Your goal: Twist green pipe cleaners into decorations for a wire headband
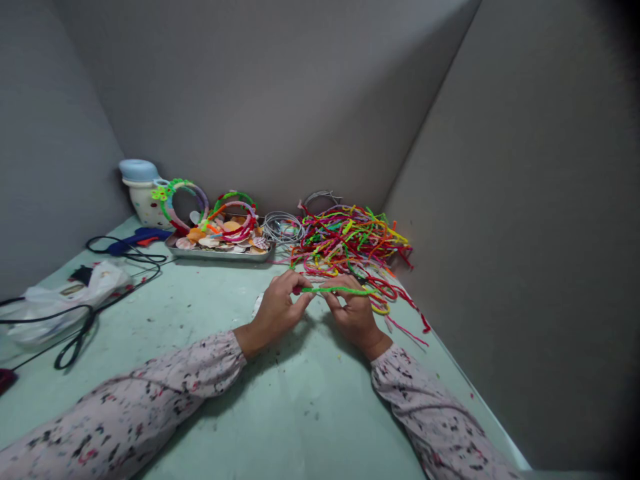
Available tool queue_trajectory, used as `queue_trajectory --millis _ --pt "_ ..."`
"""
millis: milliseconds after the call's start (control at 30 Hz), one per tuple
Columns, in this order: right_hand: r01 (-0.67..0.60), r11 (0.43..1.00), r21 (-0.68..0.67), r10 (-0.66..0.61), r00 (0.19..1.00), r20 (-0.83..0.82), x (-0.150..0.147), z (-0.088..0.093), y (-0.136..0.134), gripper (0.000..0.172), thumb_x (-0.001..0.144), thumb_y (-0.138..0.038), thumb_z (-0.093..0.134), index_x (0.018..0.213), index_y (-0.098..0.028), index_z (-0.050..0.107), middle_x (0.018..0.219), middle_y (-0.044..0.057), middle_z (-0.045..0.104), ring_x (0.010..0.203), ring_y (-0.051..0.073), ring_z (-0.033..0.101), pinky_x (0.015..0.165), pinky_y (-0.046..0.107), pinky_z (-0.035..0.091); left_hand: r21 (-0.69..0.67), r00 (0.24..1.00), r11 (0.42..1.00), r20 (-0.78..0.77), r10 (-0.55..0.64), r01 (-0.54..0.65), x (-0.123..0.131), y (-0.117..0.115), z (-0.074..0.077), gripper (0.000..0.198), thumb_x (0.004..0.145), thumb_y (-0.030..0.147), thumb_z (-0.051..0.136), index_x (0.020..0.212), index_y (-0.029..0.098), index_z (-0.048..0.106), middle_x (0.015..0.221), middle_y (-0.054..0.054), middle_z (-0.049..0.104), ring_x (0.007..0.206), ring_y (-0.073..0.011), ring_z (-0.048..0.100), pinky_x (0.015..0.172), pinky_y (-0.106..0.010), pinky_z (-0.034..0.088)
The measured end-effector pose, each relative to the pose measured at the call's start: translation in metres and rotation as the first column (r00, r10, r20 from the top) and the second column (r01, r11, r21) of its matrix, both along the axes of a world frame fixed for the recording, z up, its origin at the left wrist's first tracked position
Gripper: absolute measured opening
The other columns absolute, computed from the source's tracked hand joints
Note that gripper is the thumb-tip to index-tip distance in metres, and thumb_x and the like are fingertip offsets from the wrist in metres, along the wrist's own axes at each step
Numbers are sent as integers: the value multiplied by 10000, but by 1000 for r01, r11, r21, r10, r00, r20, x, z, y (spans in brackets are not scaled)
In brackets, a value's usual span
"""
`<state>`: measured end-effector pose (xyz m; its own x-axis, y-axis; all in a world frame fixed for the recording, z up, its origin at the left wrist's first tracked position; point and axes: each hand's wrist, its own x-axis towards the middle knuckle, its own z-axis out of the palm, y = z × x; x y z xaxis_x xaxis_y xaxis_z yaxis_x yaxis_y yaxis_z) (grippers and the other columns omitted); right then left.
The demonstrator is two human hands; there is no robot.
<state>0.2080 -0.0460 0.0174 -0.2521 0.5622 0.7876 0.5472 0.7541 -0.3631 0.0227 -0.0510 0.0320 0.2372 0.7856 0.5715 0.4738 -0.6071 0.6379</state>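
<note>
A bright green pipe cleaner (345,290) stretches between my two hands, above the middle of the table. My left hand (283,300) pinches its left end, where a bit of dark pink shows at the fingers. My right hand (353,307) pinches it a short way along, and the free end sticks out to the right past the knuckles. The fingertips of both hands are close together. Just behind them lies a tangled heap of coloured pipe cleaners (350,237), with loose strands reaching to the right of my right hand.
A metal tray (215,255) of seashells with wrapped, colourful hoops (187,200) stands at the back left, beside coiled grey wire (283,228). Further left are a blue-lidded container (145,193), a white plastic bag (75,300) and a black cord (120,300). Grey walls border the table (280,413).
</note>
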Motion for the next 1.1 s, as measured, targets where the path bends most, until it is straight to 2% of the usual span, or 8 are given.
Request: queue_trajectory --millis 333,633,800,1100 --pt "4 1000 0 -4 1000 -15 -1 0 0 112 896 -213 583 947 -235 680 899 41 696 880 207 624 805 389 510 54 995 996 -56 79 -76 1 -1 0 52 842 231 610 859 188 589 882 -37 636 871 -199 572 792 -347 414" --pt "-4 1000 -11 4 1000 -3 0 -1 -1 123 884 -177 597 949 -225 690 904 36 741 874 185 684 807 343 536 23 998 998 -33 59 -58 0 -1 -1 64 842 240 604 813 188 583 801 -12 613 805 -181 552 767 -333 396" --pt "11 1000 27 -12 1000 10 0 0 -1 93 872 -172 614 923 -224 672 907 39 722 903 189 661 833 358 522 5 999 999 -26 46 -46 0 -3 2 73 839 236 594 793 183 573 803 -6 611 800 -172 549 786 -334 385" --pt "-23 999 46 21 999 40 -1 3 -3 108 884 -165 589 945 -230 649 848 38 678 835 195 615 767 368 492 -45 1000 999 22 13 -12 0 -2 2 108 833 245 589 754 184 549 774 6 589 767 -162 528 751 -316 383"
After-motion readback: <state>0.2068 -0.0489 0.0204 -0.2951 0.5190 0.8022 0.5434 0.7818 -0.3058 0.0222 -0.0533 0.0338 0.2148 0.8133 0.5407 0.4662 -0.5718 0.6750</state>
